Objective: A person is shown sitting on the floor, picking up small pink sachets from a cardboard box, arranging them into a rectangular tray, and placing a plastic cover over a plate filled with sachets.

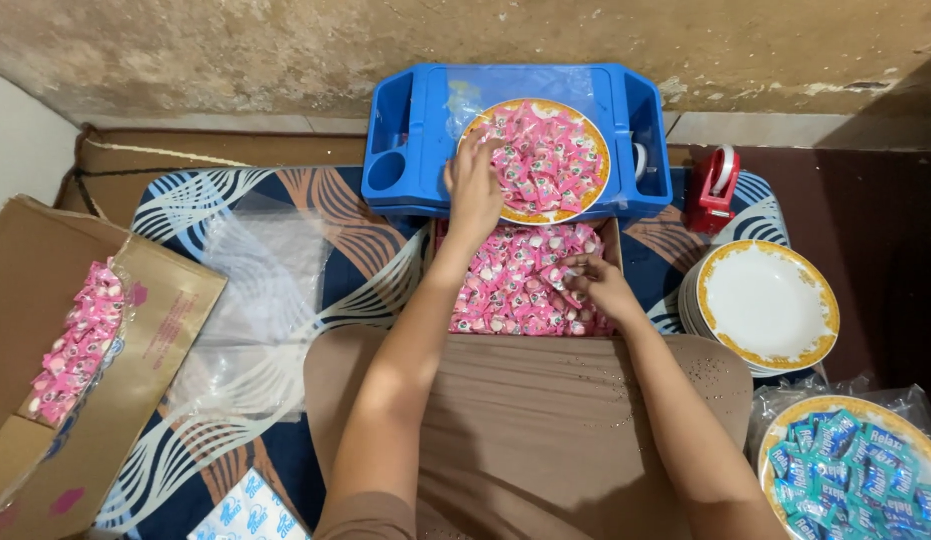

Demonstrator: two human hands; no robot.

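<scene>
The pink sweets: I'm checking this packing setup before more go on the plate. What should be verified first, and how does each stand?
1. Plate of pink sweets flat on the blue tray: ok.
2. Left hand at the plate's edge: ok.
3. Right hand on sweets in the box: ok.
4. Spare plates stacked within reach: ok.
5. Room left on the plate: cannot tell.
</scene>
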